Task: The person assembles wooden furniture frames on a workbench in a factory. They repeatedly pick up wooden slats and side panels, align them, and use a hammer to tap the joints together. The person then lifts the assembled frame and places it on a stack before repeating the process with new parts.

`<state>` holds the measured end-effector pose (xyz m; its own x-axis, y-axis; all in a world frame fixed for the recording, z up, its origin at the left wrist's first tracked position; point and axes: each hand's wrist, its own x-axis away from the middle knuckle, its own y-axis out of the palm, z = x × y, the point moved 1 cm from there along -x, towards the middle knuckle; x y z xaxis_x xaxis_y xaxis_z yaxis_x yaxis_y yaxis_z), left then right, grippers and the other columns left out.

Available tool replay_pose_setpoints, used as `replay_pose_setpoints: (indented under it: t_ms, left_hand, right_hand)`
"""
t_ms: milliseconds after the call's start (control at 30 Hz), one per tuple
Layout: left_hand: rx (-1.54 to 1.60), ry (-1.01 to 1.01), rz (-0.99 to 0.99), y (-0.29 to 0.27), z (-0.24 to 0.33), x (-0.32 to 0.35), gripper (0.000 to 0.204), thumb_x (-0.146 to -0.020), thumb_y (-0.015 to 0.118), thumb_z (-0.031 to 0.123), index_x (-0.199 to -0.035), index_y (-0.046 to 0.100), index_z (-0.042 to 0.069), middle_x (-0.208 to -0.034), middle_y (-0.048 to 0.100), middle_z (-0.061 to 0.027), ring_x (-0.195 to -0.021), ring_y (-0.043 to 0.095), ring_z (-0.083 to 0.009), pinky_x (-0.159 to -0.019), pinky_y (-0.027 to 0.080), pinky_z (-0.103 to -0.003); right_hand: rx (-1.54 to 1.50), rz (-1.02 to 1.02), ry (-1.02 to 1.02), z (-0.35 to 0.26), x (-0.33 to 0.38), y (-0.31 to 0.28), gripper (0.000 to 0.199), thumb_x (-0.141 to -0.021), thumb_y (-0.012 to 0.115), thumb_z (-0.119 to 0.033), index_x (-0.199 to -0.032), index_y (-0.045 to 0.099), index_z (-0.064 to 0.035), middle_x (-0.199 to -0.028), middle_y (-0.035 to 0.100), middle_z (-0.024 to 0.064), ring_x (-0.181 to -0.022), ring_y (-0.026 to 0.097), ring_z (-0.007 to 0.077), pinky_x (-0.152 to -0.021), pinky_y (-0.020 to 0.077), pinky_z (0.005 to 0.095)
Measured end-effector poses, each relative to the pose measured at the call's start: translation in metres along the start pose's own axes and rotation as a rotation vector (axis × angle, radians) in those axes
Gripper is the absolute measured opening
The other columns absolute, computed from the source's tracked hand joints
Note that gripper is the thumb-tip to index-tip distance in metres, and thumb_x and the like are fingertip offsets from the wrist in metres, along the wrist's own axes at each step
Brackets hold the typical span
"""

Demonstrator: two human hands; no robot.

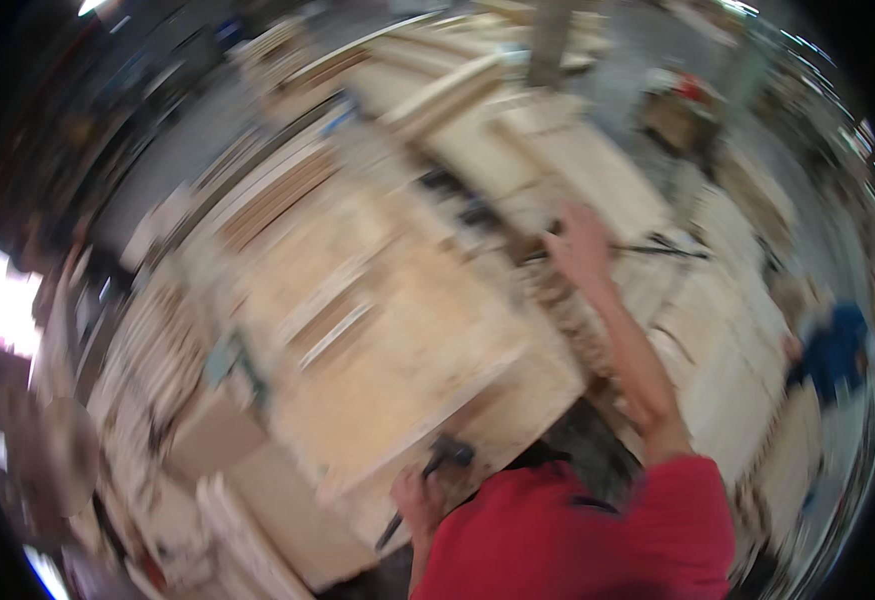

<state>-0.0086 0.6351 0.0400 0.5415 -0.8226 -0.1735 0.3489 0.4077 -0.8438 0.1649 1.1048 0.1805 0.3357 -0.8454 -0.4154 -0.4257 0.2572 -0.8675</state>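
Motion blurs much of the view. At the near edge of a pale wooden board [427, 330], my left hand [420, 502] is closed around a dark tool [449, 452] with a bulky black head and a thin shaft. Its exact kind is smeared. My right arm stretches forward to the right, beyond the board. There my right hand [583, 250] appears closed on a long thin dark tool [662, 249], which shows on both sides of the hand. Two narrow wood strips [335, 335] lie on the board.
Stacked lumber [282, 190] lies at the far left, with pale planks [587, 170] ahead and more wood [717, 340] on the right. A green object [232, 362] sits left of the board. A post [550, 45] stands far off; a person in blue [837, 350] is at right.
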Motion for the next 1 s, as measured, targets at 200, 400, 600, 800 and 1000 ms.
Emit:
replay_pose_setpoints:
  t_ms: [200, 400, 600, 800, 1000]
  left_hand:
    - [0.113, 0.097, 0.031, -0.037, -0.004, -0.012, 0.029, -0.088, 0.073, 0.017, -0.114, 0.066, 0.004, -0.112, 0.063, -0.0171, -0.104, 0.061, -0.0372, -0.089, 0.050, -0.047]
    - [-0.074, -0.030, 0.201, -0.075, -0.057, -0.014, 0.023, -0.088, 0.069, 0.011, -0.109, 0.066, 0.002, -0.103, 0.067, -0.0192, -0.094, 0.063, -0.0400, -0.081, 0.052, -0.050]
    - [0.396, 0.143, -0.122, -0.010, 0.047, -0.010, 0.027, -0.090, 0.070, 0.006, -0.114, 0.062, -0.003, -0.094, 0.064, -0.0175, -0.082, 0.064, -0.0329, -0.073, 0.054, -0.040]
    - [0.634, 0.355, -0.881, 0.067, 0.209, 0.071, 0.048, -0.087, 0.079, 0.013, -0.128, 0.057, 0.001, -0.105, 0.066, -0.0167, -0.088, 0.068, -0.0271, -0.081, 0.056, -0.037]
    - [0.526, 0.933, -0.552, 0.103, 0.339, 0.118, 0.100, -0.073, 0.091, 0.037, -0.150, 0.038, 0.001, -0.150, 0.037, -0.0328, -0.140, 0.037, -0.0498, -0.114, 0.038, -0.053]
  right_hand:
    - [-0.775, -0.609, 0.166, -0.045, 0.229, 0.001, 0.054, -0.089, 0.072, -0.011, -0.138, 0.057, 0.0062, -0.118, 0.070, 0.0151, -0.106, 0.067, 0.0216, -0.095, 0.0522, 0.0353]
    - [-0.915, -0.664, 0.468, -0.057, 0.335, -0.001, 0.045, -0.089, 0.071, -0.009, -0.132, 0.064, 0.0019, -0.113, 0.072, 0.0126, -0.096, 0.068, 0.0146, -0.087, 0.0568, 0.0314]
    - [-0.737, -0.348, 0.308, -0.015, 0.329, -0.046, 0.048, -0.092, 0.073, -0.021, -0.131, 0.060, 0.0036, -0.116, 0.072, 0.0187, -0.100, 0.073, 0.0248, -0.087, 0.0586, 0.0356]
    - [-0.871, 0.134, 1.008, 0.037, 0.497, -0.149, 0.048, -0.094, 0.073, -0.024, -0.132, 0.060, 0.0026, -0.116, 0.072, 0.0164, -0.100, 0.072, 0.0228, -0.087, 0.0585, 0.0350]
    - [-1.264, 0.585, 1.442, 0.068, 0.601, -0.187, 0.053, -0.094, 0.076, -0.030, -0.132, 0.058, 0.0024, -0.112, 0.067, 0.0104, -0.104, 0.066, 0.0197, -0.087, 0.0569, 0.0337]
